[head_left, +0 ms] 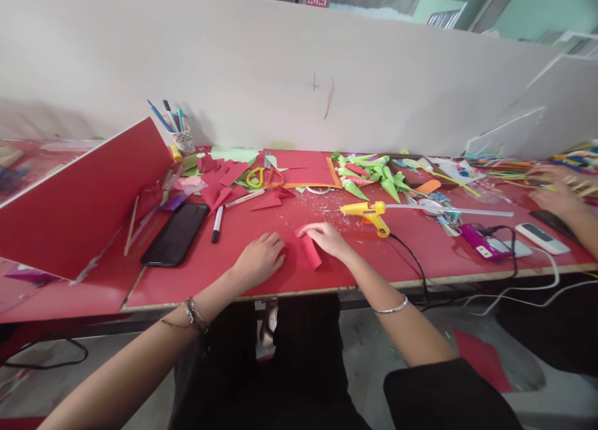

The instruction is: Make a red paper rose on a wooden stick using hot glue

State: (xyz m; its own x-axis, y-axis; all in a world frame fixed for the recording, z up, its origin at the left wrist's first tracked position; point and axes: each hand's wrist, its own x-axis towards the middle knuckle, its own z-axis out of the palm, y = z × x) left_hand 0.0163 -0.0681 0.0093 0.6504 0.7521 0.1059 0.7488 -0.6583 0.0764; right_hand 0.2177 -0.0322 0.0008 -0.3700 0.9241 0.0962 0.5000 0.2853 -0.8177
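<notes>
A small folded piece of red paper (310,253) lies at the front of the red table, its colour close to the tabletop's. Fingers of my right hand (326,238) are closed on its upper end. Just left of the paper, my left hand (260,260) rests palm down on the table, fingers loosely bent and apart from the paper. Nothing shows in that hand, though its palm is hidden. Beyond my right hand lies a yellow hot glue gun (369,214) with a long clear glue stick in its back.
Left are a black phone (175,235), a marker (217,224) and a leaning red board (88,199). Behind lie red paper scraps (227,171), scissors (255,177) and green paper cones (390,184). A purple power strip (486,242) and another person's hand (563,196) are right.
</notes>
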